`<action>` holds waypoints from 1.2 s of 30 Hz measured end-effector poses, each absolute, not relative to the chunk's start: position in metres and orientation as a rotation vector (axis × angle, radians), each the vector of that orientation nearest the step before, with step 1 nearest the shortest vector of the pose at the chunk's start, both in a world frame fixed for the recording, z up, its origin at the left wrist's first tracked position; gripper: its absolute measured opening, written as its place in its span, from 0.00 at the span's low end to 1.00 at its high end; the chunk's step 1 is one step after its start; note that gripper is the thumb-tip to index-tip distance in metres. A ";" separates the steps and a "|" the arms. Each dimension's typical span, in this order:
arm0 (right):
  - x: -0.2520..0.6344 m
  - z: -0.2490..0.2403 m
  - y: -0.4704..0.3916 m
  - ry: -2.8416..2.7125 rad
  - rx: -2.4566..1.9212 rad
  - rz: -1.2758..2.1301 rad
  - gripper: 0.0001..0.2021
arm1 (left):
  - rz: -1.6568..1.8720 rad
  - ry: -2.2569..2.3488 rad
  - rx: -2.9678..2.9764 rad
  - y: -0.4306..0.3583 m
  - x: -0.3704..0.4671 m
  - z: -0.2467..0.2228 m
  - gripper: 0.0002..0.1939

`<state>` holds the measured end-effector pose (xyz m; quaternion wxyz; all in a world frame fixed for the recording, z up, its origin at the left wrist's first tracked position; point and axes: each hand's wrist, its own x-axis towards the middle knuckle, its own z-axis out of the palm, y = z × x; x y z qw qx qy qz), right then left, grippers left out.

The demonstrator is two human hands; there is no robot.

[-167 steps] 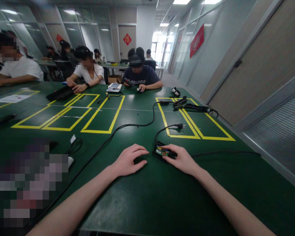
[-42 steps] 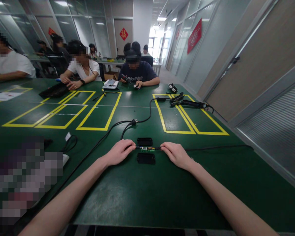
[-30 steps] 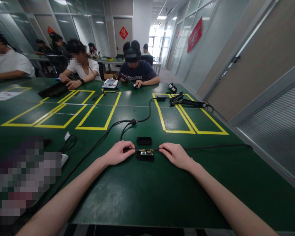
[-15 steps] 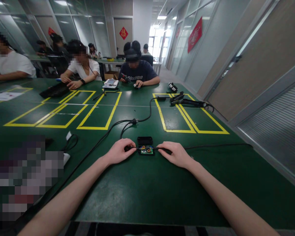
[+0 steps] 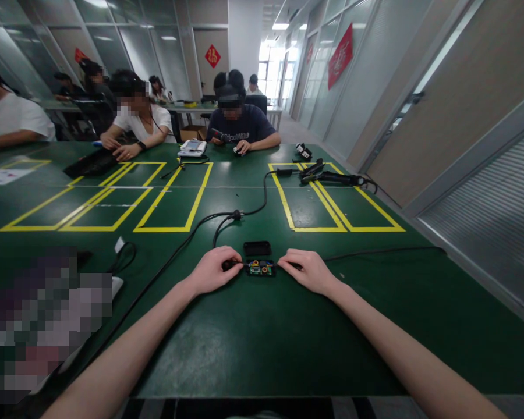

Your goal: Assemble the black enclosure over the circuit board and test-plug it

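circuit board [image 5: 262,268] lies in black case [image 5: 262,275], lid [image 5: 257,248] just beyond. left hand [image 5: 216,269] and right hand [image 5: 306,272]: each pinches a cord [image 5: 362,253] beside it.

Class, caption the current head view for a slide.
Left hand and right hand pinch the cables either side of a circuit board in a black case half, the other half beyond.

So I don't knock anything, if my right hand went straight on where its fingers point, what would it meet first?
Probably the open black case half holding the circuit board: it lies just left of your right hand, though the gap is hard to judge.
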<state>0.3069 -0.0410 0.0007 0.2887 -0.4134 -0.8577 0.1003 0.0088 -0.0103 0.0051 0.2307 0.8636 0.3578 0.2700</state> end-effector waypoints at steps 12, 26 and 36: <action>0.310 -0.007 -0.042 -2.372 -1.001 0.233 0.14 | 0.708 0.999 2.527 -0.017 0.015 0.006 0.06; 0.298 -0.007 -0.038 -2.313 -1.072 0.090 0.14 | 0.780 1.332 2.410 -0.016 0.029 -0.001 0.10; 0.293 -0.010 -0.039 -2.182 -1.169 0.279 0.14 | 0.659 1.027 2.512 -0.013 0.024 -0.005 0.16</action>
